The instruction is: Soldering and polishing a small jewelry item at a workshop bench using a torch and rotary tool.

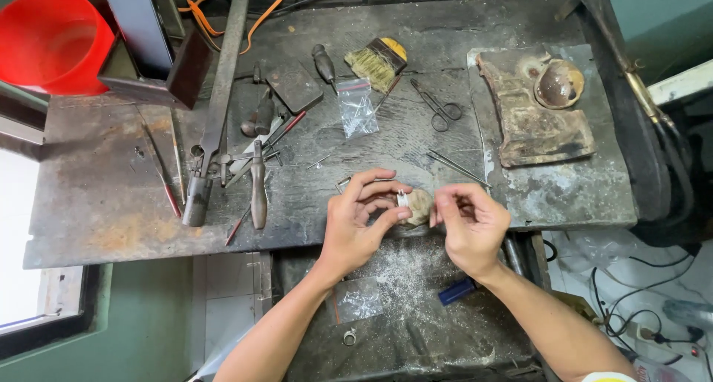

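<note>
A small silvery ring [402, 199] sits pinched between the thumb and fingertips of the left hand [358, 226], pressed against a pale rounded lump [421, 206] at the front edge of the dark, scarred counter [104, 196]. The right hand [468, 226], at three o'clock of the ring, has its fingers curled together at the lump; whether it grips anything is unclear. At twelve o'clock lie scissors [441, 108], a clear plastic bag [356, 108] and a brush [379, 61]; pliers [258, 185] lie at nine o'clock.

A bright red bucket [52, 40] is seen at the corner of the dark grey, rust-mottled worktop [111, 204]. A tan-bristled, black-handled brush [377, 61] is noted, with orange cables [223, 18] behind. A silver ring [402, 199] is shown against a beige lump [420, 205].
</note>
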